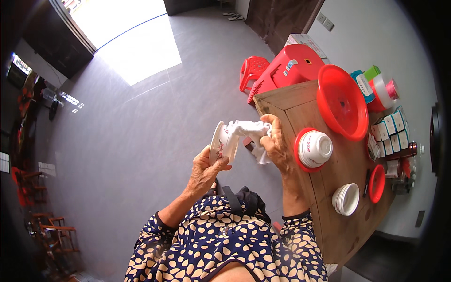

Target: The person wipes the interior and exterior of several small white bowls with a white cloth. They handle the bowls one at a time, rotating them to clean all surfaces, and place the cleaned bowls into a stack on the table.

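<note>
My left hand (205, 171) grips a white bowl (220, 146) with a red floral pattern, tipped on its side in front of me, above the floor. A white cloth (249, 128) is bunched in my right hand (277, 145), one end touching the bowl's outside and another hanging down. To the right, upturned white bowls (315, 146) are stacked on a red plate (299, 157) on the wooden table (300, 101). Nearer me on the same table stands a second stack of white bowls (346, 199).
A large red basin (342, 102) sits at the table's far side, with a small red dish (376, 184) nearer. White boxes (391, 129) and jars (405, 171) line the wall. Beyond the table are a large red stool (293, 66) and a smaller red stool (254, 70).
</note>
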Motion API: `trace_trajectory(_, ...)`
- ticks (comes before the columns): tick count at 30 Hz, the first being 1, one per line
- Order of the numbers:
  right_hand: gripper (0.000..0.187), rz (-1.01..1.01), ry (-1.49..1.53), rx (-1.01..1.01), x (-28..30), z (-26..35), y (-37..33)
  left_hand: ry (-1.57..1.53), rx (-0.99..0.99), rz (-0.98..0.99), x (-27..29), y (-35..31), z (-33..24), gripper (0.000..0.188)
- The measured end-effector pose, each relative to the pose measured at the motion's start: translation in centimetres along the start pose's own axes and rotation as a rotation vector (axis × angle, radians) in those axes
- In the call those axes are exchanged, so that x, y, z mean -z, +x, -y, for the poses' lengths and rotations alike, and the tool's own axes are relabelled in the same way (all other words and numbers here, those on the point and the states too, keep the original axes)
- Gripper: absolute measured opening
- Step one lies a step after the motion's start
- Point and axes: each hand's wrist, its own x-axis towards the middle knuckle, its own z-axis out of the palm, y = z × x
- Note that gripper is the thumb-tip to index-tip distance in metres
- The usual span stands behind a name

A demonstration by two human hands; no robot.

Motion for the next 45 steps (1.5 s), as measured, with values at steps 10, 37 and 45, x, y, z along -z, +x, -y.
trace_trajectory(10, 0.044, -0.176, -0.295, 0.459, -2.1, 3.9, -2.9, 0.176, -0.163, 0.065, -1.1, 0.1, 0.9, 0.029)
trace_trajectory(37, 0.040, -0.066, -0.306, 0.657, -4.6, 3.4, -3.0, -0.104, -0.057, 0.174, -0.9, 0.4, 1.0, 0.031)
trace_trajectory(45, 0.018, 0.003, 0.295, 0.217, -1.9, 1.6, 0.3, -0.064, 0.084, 0.273, -0.7, 0.1, -0.2, 0.032)
